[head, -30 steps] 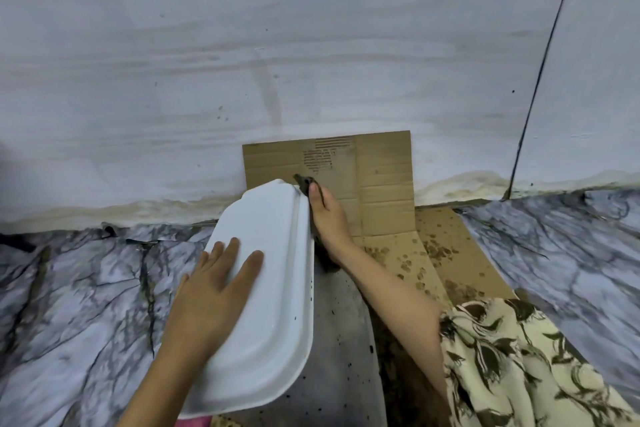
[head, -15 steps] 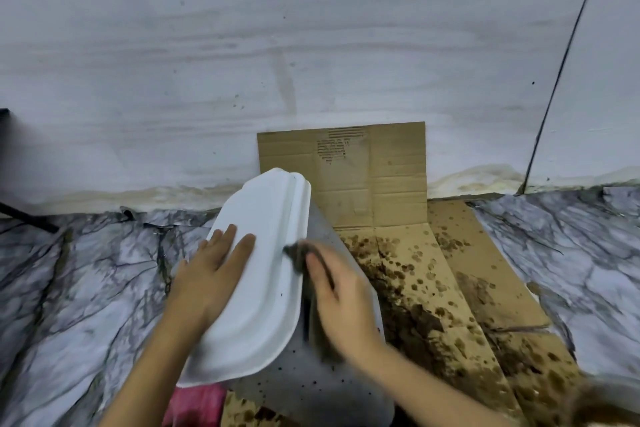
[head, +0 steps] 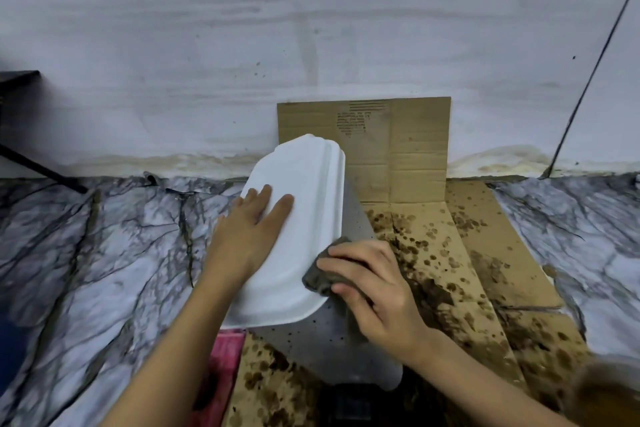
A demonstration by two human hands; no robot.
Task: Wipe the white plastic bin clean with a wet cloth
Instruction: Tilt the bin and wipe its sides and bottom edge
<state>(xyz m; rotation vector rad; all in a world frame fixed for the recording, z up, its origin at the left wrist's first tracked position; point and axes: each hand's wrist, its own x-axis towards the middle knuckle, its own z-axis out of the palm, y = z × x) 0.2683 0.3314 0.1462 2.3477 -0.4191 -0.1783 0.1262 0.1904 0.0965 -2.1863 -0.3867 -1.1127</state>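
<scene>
Head view: a pale streaked wall [head: 311, 28] fills everything from 10 to 2 o'clock, yellow-brown stained along its foot, with a thin dark line [head: 588, 80] slanting down at 2 o'clock. Below it spreads the floor [head: 86, 253], grey marble veined in black. Brown cardboard [head: 450, 253] lies on the floor from the centre toward 5 o'clock, heavily spotted with dark wet marks, and one flap [head: 408, 149] stands up against the wall. At the centre sits the white plastic bin [head: 304, 218], tipped on its side over the cardboard, its smooth stepped bottom facing up and its greyer side wall, speckled with dark dots, running toward 6 o'clock. The left hand [head: 252, 229] lies flat on the white bottom, fingers straight. The right hand [head: 374, 284] grips a dark grey wet cloth [head: 322, 274], fingers curled over it, pressing it against the bin's edge. A pink thing [head: 225, 357] shows under the bin at 7 o'clock; what it is cannot be told.
</scene>
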